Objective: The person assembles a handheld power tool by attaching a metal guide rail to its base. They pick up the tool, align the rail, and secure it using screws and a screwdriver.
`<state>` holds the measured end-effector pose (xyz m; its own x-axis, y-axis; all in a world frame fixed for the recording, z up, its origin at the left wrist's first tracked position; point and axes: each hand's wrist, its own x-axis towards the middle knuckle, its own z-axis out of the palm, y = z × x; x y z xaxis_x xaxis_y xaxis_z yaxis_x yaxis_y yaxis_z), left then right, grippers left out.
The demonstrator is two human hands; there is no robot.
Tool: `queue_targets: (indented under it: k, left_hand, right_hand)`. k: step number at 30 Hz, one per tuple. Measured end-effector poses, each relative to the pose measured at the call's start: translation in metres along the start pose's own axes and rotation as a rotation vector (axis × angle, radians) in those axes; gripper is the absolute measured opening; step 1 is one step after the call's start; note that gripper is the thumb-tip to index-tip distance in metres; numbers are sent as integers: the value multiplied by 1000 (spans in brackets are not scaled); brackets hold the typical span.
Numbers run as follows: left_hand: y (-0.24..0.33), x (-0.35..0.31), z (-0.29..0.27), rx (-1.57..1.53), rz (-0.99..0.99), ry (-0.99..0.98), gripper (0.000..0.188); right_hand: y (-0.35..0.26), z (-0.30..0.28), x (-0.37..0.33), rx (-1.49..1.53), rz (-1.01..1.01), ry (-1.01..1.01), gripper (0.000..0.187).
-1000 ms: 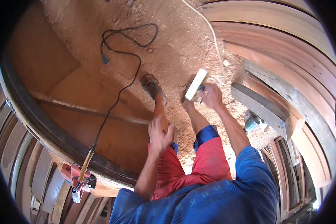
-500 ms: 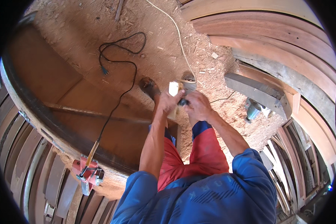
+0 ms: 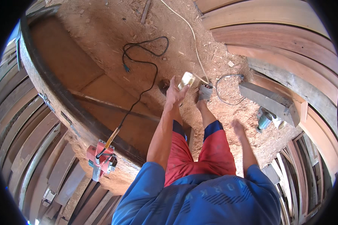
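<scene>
My left hand [image 3: 175, 93] is closed around a pale, box-shaped piece [image 3: 186, 80], held above the floor between my feet; it looks like a socket box. A cream cord [image 3: 193, 39] runs down from the top toward it, but the join is unclear. Off to the right, my right hand [image 3: 238, 128] is apart from it, low beside my right knee. Motion smears its fingers, and nothing plainly shows in them. A dark looped cord [image 3: 217, 90] lies on the sawdust near the grey timber beam [image 3: 268, 103].
On the left is a large curved wooden piece [image 3: 37, 71], with a red power tool [image 3: 102, 159] on its near edge. That tool's black cord [image 3: 143, 90] trails over it onto the floor. A green-grey power tool [image 3: 264, 120] stands beside the beam. Stacked planks [image 3: 274, 35] line the right.
My right hand has left the pale box and a small black part, perhaps a plug, moving right and back. The dark cord now lies looped on the floor. The whole view has shifted.
</scene>
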<state>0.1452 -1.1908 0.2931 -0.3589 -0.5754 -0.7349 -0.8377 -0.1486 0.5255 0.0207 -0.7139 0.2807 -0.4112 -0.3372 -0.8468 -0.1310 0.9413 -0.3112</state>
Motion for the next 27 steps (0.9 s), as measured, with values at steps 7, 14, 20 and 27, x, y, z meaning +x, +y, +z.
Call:
queue_targets:
  k: [7,14,20,27]
  left_hand:
    - [-103,-136,-29,534,110,-278,70]
    - [-67,-252,-51,710,110,-303,70]
    - [-19,-252,-80,-50,265,-507,60]
    - [-64,-261,-139,229,-62,-383,60]
  right_hand:
    - [-31,42,-142,462,773,-277,62]
    - [-199,4,-132,314,458,-264,56]
    - [-374,-64,-141,1065,73,-623,55]
    - [-172,-41,-128,818,572,-333,32]
